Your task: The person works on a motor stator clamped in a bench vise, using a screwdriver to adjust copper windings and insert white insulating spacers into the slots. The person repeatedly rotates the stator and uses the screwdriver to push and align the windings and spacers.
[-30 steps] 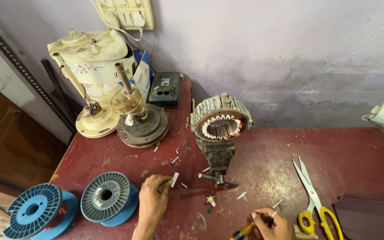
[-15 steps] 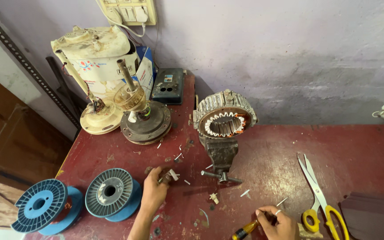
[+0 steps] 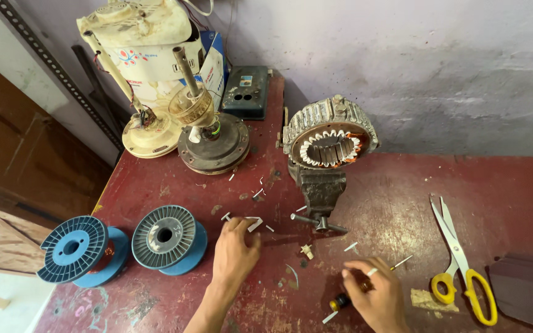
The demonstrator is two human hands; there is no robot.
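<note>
A person's left hand [image 3: 234, 250] is pinching a small white paper strip [image 3: 253, 223] on the red workbench [image 3: 402, 203], while the right hand [image 3: 374, 295] is gripping a small screwdriver [image 3: 365, 287], likely gathering slot insulation to be fitted next into the vise-held stator [image 3: 330, 140].

The worktable [image 3: 174, 185] filling the lower frame has a worn, scratched red surface, matt and flaking. At centre, the vise [image 3: 321, 188] is dull dark metal gripping a stator [image 3: 330, 139] of rough grey metal. The scissors [image 3: 461, 259] at lower right have shiny steel blades and glossy yellow plastic handles; the spools [image 3: 168, 237] at lower left look matt blue plastic.
</note>
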